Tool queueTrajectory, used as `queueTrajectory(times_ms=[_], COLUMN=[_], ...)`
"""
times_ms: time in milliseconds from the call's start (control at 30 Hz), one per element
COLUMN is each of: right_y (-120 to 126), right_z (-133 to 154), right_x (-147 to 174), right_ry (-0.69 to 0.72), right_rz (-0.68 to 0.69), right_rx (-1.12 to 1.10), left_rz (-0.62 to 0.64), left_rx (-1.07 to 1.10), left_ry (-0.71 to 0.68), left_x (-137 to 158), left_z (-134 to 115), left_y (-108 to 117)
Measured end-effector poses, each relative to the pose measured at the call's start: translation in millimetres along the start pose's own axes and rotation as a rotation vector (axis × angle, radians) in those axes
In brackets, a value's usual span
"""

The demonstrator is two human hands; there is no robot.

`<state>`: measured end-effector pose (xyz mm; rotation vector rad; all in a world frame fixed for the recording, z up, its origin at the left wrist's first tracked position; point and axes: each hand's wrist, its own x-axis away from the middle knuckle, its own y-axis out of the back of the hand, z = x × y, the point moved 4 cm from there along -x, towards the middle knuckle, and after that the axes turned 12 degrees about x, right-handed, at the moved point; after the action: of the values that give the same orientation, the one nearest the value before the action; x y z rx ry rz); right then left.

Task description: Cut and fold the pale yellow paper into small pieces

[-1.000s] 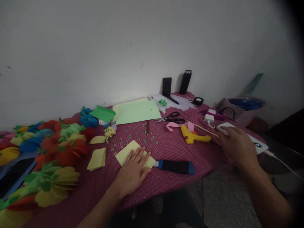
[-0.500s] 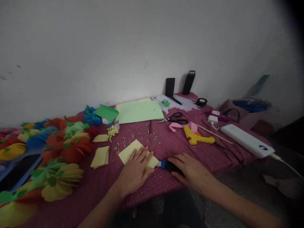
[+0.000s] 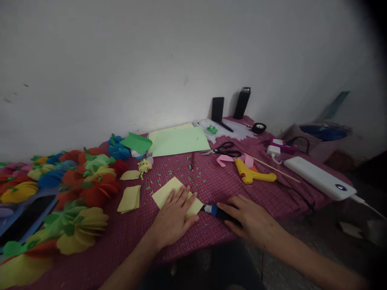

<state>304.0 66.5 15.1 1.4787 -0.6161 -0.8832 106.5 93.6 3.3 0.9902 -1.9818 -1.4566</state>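
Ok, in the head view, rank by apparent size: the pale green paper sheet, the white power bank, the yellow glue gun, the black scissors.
1. Pale green paper sheet
2. White power bank
3. Yellow glue gun and black scissors: too alike to rank, and the scissors lie farther off.

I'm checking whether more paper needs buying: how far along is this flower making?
Done: a row of finished paper flowers lies at the table's left. In hand: the left hand presses flat on a folded pale yellow paper, while the right hand covers a blue-and-black handled cutter. Left: a stack of yellow paper pieces and a large light green sheet lie uncut.
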Motion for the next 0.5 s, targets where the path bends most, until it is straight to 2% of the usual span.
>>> queueTrajectory(times_ms=[300,500], right_y=[1.9,4.3], right_z=[-13.7,-9.7], right_x=[2.3,-7.3], right_ry=[0.008,0.018], right_rz=[-0.014,-0.002], right_rx=[-0.028,-0.059], left_rz=[-0.004,-0.009], left_rx=[-0.003,-0.014], left_ry=[0.003,0.008], left_x=[-0.6,0.2], left_z=[-0.1,0.5], left_y=[-0.3,-0.5])
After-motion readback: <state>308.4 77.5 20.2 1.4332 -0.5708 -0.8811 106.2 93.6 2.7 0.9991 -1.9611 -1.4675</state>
